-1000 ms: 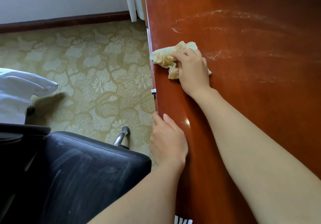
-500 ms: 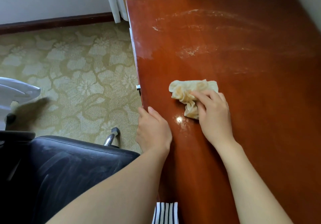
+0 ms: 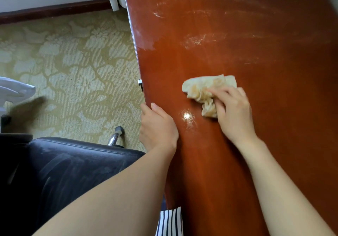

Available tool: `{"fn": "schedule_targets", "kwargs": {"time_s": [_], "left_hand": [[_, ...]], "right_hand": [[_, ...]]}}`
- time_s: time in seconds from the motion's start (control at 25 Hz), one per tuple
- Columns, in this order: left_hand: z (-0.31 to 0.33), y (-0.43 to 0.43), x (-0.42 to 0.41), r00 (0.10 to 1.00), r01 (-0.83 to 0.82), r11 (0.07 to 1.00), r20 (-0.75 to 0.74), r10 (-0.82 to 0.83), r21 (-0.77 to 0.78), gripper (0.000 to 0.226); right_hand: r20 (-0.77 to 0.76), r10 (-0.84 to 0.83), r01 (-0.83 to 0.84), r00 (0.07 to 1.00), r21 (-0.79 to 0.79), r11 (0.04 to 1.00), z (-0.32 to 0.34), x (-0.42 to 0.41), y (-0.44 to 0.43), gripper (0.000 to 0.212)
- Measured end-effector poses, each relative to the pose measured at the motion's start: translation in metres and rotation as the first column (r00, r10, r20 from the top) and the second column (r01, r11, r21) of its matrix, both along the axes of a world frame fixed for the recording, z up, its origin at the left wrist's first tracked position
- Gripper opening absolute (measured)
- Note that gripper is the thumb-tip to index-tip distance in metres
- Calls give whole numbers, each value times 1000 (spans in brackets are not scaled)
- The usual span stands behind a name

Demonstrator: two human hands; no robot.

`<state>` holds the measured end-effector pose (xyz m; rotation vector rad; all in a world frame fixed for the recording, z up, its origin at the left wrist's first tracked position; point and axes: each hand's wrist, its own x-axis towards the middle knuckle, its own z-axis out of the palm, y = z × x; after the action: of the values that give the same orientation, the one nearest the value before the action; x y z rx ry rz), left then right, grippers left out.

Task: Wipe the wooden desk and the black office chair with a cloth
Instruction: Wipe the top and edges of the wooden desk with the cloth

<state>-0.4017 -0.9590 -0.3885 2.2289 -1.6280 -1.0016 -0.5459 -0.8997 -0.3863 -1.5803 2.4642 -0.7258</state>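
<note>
The glossy reddish wooden desk [image 3: 256,144] fills the right half of the view, with pale dusty streaks across its far part. My right hand [image 3: 234,113] grips a crumpled cream cloth [image 3: 204,89] and presses it on the desk top, a little in from the left edge. My left hand [image 3: 157,126] holds the desk's left edge, with fingertips on top and thumb over the side. The black office chair's seat [image 3: 73,171], dusty and streaked, sits low at the left beside the desk.
Green patterned carpet [image 3: 73,71] covers the floor left of the desk. A chrome chair leg with a caster [image 3: 116,135] pokes out beyond the seat. White bedding [image 3: 14,91] shows at the far left. A dark baseboard [image 3: 54,10] and curtain run along the wall.
My right hand has drawn the cloth from the desk's left edge toward me and rightward onto the top. My left hand has kept its hold on the edge.
</note>
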Motion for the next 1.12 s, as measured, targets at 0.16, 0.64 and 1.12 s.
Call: {"fn": "schedule_targets", "kwargs": {"time_s": [0.16, 0.64, 1.12], "left_hand": [[-4, 2, -1, 999, -2, 1000, 41, 3, -16, 39], [-6, 0, -3, 995, -27, 998, 90, 33, -57, 39], [-5, 1, -1, 998, -13, 997, 53, 17, -75, 35]], "right_hand": [[-36, -29, 31, 999, 44, 999, 2, -28, -61, 31], [3, -137, 137, 991, 12, 990, 3, -30, -120, 36], [49, -59, 61, 997, -42, 997, -1, 70, 72, 29]]}}
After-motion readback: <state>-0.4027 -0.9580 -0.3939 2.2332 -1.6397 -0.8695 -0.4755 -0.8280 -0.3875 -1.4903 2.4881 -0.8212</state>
